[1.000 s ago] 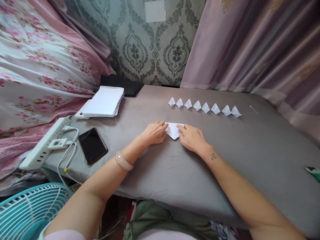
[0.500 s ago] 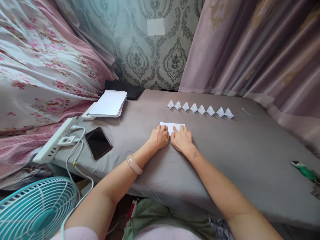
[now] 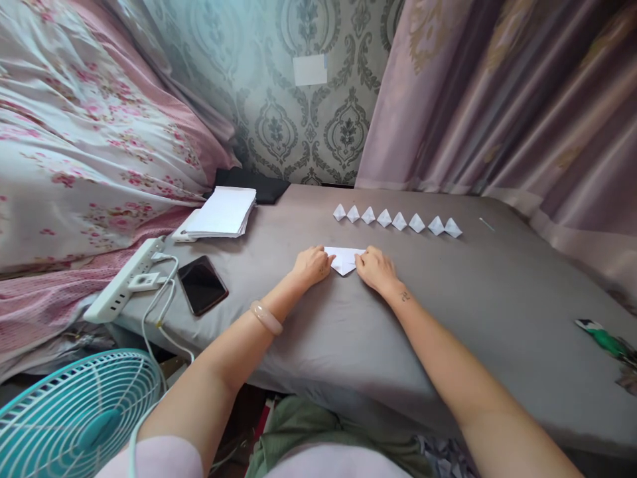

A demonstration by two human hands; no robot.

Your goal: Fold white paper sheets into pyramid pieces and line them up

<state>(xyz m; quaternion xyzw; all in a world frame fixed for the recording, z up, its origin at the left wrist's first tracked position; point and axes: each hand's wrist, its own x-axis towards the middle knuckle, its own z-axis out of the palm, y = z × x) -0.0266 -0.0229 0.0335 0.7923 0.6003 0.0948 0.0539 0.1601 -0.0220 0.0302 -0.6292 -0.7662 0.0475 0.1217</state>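
Observation:
Between my hands is a white sheet of folded paper (image 3: 343, 261), with a straight edge at the back and a point toward me. My left hand (image 3: 314, 263) pinches its left side, fingers curled. On the opposite side, my right hand (image 3: 374, 267) grips the right corner between thumb and fingers. The paper lies at the grey cloth surface, and its outer corners are hidden under my fingers. Beyond it stands a row of several small folded paper pieces (image 3: 384, 218), pointed at the top.
A stack of white paper (image 3: 223, 211) lies at the back left, near a phone (image 3: 202, 285) and a power strip (image 3: 124, 282) with cables. A blue fan (image 3: 94, 418) stands at the lower left. At the far right lies a green-handled object (image 3: 604, 338).
My hands have moved apart to the paper's two sides. Its front now shows a downward point. The view has tilted up slightly.

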